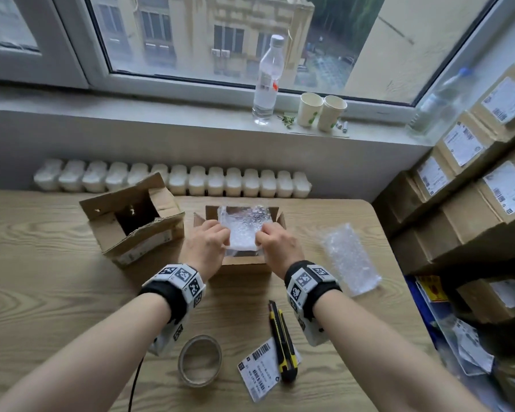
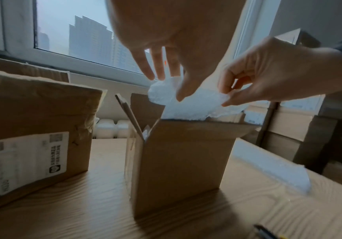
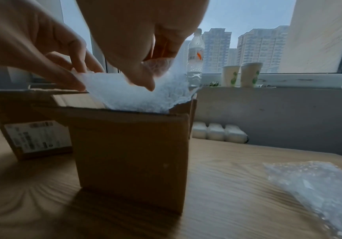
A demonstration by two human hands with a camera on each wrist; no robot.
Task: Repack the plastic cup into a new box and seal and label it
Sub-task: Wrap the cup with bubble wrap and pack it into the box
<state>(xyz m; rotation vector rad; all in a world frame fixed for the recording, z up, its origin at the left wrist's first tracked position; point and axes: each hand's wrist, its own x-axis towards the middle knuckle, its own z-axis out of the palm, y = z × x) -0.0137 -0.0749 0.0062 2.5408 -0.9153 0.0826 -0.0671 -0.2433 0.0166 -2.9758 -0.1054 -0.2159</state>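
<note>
Fingers [image 1: 220, 233] of both hands are pinching bubble wrap [image 1: 241, 230] above the new box [image 1: 244, 263]; uneven pushing risks bunching, blocking flaps.

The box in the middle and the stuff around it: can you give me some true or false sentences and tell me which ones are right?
1. Both hands hold bubble wrap over the open box. True; the left hand and right hand pinch it.
2. The tape roll sits inside the box. False; it lies on the table near the person.
3. A second sheet of bubble wrap lies on the table to the right. True.
4. The box's flaps are taped down. False; they stand open.
5. The yellow knife lies partly on a paper label. True.
</note>
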